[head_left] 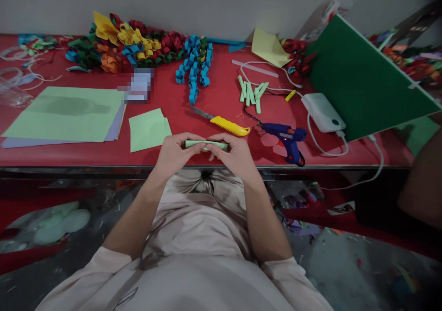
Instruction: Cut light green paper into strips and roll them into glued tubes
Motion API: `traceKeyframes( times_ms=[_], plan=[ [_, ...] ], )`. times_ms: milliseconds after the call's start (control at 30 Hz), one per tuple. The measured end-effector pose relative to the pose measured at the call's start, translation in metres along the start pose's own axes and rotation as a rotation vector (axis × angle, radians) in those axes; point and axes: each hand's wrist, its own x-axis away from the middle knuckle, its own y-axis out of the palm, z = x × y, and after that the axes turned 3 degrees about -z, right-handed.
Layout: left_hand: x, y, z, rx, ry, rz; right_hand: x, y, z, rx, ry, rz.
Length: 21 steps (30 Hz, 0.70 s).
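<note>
A narrow folded piece of light green paper (pixel 191 143) is held level between my two hands, just above the table's front edge. My left hand (pixel 178 152) pinches its left end, and my right hand (pixel 234 152) grips the right end, with both thumbs meeting near the middle. Left of my hands lie small green sheets (pixel 148 129). Beyond them is a yellow cutter (pixel 229 125) with its blade out. A blue glue gun (pixel 287 138) rests on its side to the right, and several folded green strips (pixel 252 93) lie behind it.
Large green and lilac sheets (pixel 65 113) lie at the left of the red table (pixel 221 78). Coloured paper chains (pixel 138 44) line the back. A white power bank (pixel 322 113) with cables sits beside a leaning green board (pixel 366 78). Part of another person (pixel 423 182) shows at the right edge.
</note>
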Motion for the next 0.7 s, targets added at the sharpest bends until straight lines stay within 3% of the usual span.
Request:
traceKeyframes(
  times_ms=[133,367,700],
  plan=[
    [0.000,0.002,0.000,0.118,-0.014,-0.041,-0.002,0.004,0.006,-0.066,0.033,0.017],
    [-0.001,-0.005,0.001,0.134,-0.029,-0.107,-0.003,0.000,0.007,-0.193,0.000,-0.055],
    [-0.005,-0.006,0.002,0.184,-0.083,-0.087,0.001,-0.007,0.004,0.079,-0.079,-0.040]
  ],
)
